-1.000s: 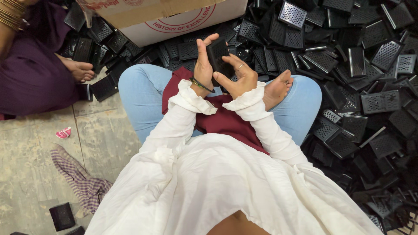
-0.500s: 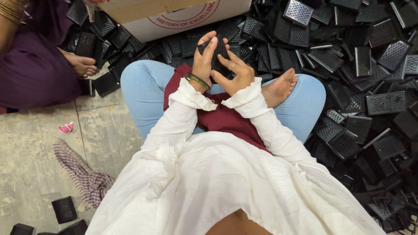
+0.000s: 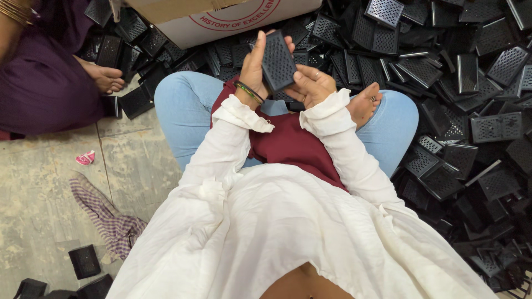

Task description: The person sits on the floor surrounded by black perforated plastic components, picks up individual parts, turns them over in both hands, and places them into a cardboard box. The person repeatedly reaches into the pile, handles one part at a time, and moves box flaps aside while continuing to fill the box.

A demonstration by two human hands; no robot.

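While held up above the crossed legs, black perforated plate (image 3: 278, 62) sits tilted, clasped by left hand (image 3: 256, 66) along one edge and right hand (image 3: 310, 86) beneath, probably for inspection. Rigid, matte, grid-holed plastic; heap of identical plates (image 3: 460, 83) across floor (image 3: 44, 194); cardboard box (image 3: 221, 16) behind.

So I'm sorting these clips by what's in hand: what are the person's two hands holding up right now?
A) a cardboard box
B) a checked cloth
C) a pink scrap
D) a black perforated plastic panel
D: the left hand and right hand together hold a black perforated panel above the lap, while the checked cloth lies on the floor.
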